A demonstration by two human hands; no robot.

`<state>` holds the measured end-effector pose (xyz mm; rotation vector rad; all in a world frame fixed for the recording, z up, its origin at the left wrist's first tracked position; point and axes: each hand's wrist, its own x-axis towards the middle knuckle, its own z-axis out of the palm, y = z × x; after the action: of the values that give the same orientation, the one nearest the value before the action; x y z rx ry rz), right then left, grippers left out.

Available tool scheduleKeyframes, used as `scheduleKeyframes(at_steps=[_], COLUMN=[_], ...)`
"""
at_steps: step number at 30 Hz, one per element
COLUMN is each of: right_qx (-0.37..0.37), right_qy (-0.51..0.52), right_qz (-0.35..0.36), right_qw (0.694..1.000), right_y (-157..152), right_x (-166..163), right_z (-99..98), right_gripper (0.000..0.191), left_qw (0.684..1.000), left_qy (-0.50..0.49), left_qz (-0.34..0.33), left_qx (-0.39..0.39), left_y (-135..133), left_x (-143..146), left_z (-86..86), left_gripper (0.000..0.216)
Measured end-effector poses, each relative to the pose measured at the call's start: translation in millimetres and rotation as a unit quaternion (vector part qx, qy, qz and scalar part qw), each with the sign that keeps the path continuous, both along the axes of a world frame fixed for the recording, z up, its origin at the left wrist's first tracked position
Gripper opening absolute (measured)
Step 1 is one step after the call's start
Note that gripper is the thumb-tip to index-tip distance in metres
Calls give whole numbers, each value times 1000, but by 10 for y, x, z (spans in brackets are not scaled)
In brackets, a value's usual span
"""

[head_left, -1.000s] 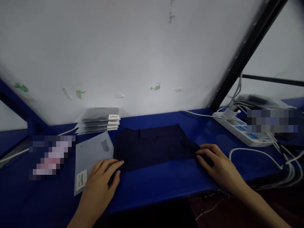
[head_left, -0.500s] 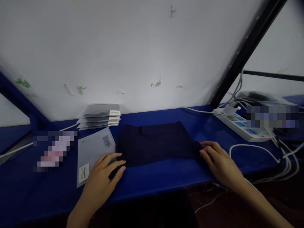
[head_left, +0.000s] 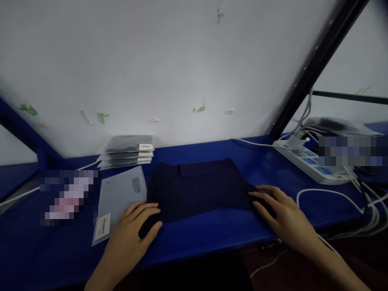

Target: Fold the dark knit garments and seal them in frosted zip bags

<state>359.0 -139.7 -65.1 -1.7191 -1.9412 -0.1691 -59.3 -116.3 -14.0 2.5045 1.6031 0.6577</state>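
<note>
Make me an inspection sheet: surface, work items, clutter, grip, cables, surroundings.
Surface: blue tabletop.
Work items: folded navy cloth, lying flat; labelled plastic bag beside it, stacked bags farther back.
Clutter: pixelated item left, white power strip right.
Grip: left hand at the cloth's left end, right hand at its right.
Cables: white cables, tangled at right; one more left.
Surroundings: pale wall bearing scraps; dark slanted post right.

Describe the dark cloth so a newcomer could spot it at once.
Find the blue table below the pale wall. The cloth lies on it between the left hand and the right hand, just right of a lone pale bag. It is dark navy, with a strip along part of its far edge; the bag is lighter and labelled.
</note>
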Motion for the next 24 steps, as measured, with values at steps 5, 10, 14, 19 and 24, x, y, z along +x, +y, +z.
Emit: scheduleKeyframes(at_steps=[5, 10, 14, 19, 24], right_qx=[-1, 3, 20, 9, -43], right_qy=[7, 14, 25, -83, -127], right_qz=[1, -15, -19, 62, 94], right_qw=[1000, 1000, 999, 995, 987], right_y=[5, 11, 143, 670, 1198], right_x=[-4, -26, -114, -178, -76], right_z=[-4, 22, 222, 498, 453], right_gripper=[31, 30, 35, 28, 28], left_qw=[1000, 997, 995, 997, 980], left_qy=[-8, -38, -57, 31, 163], left_qz=[-3, -3, -8, -69, -113], left_qx=[1, 63, 84, 30, 33], left_y=[8, 25, 113, 566, 1155], left_x=[-9, 33, 239, 664, 912], left_z=[-15, 27, 238, 453, 363], left_gripper=[22, 19, 19, 23, 26])
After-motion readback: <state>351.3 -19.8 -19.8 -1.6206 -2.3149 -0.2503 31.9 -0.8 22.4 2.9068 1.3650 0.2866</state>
